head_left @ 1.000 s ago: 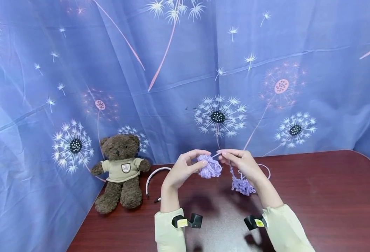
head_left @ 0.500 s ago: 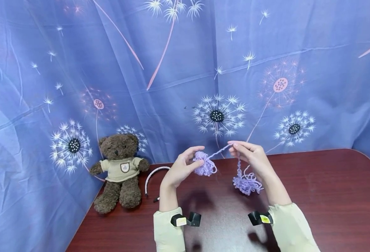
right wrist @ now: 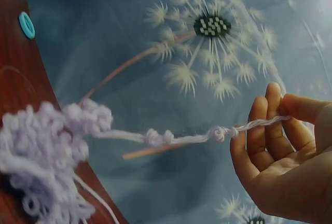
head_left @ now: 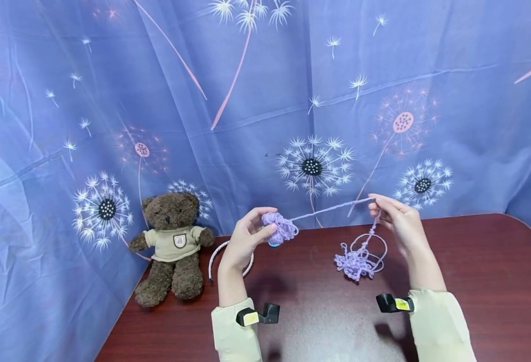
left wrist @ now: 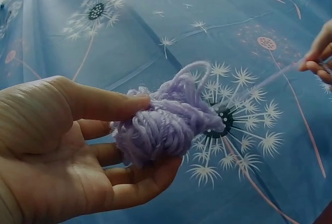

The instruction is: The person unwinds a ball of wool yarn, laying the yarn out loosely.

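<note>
My left hand (head_left: 243, 239) grips a small ball of lilac yarn (left wrist: 161, 125), thumb on its near side and fingers curled beneath. A loose loop sticks up from the ball in the left wrist view. From it a taut strand (head_left: 331, 208) runs across to my right hand (head_left: 400, 221), which pinches the yarn between thumb and fingertips. Below the right hand hangs a knotted length of yarn (right wrist: 192, 139), leading down to a crumpled, loopy lilac yarn piece (head_left: 355, 264) over the table. Thin loose loops stand out around that piece.
A brown teddy bear (head_left: 170, 251) in a beige shirt sits at the table's left. Beside it lies a white headband (head_left: 212, 259), partly behind my left hand. A turquoise ring (right wrist: 27, 25) lies near the far edge. A blue dandelion-print curtain (head_left: 247, 166) hangs behind the table (head_left: 482, 271).
My right hand has moved right and slightly up, drawing out a longer strand between the hands. The left hand has shifted a little left with the ball. The turquoise ring has come into view.
</note>
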`<state>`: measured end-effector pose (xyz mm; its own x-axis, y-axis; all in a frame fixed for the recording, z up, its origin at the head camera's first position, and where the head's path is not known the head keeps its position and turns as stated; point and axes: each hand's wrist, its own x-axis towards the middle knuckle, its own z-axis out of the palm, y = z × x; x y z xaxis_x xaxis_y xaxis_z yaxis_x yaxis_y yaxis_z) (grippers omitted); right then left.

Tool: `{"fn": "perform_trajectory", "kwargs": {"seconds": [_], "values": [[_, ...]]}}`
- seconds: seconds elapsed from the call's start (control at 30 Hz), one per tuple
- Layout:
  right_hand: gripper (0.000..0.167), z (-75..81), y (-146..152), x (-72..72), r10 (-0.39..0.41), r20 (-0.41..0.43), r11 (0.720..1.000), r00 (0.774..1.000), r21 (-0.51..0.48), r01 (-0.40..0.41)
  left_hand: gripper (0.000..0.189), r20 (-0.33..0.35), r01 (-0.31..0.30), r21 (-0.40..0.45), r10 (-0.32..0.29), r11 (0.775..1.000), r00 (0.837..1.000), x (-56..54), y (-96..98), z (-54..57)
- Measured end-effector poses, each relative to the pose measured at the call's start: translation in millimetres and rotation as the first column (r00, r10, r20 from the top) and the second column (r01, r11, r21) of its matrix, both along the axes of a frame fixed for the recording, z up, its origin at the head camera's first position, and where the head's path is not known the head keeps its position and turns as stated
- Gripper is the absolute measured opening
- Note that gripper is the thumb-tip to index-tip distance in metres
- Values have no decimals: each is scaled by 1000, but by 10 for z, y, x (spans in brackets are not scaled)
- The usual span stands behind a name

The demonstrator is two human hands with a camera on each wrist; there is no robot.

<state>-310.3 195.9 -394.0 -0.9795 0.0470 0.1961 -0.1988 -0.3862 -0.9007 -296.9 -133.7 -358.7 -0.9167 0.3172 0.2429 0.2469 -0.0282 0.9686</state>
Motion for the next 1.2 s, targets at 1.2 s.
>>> {"fn": "perform_trajectory", "kwargs": {"seconds": [1.2], "values": [[14, -102, 361, 34, -125, 70, 927, 990, -348, 141, 41, 100, -170, 134, 158, 976, 982, -29, -101, -3]]}}
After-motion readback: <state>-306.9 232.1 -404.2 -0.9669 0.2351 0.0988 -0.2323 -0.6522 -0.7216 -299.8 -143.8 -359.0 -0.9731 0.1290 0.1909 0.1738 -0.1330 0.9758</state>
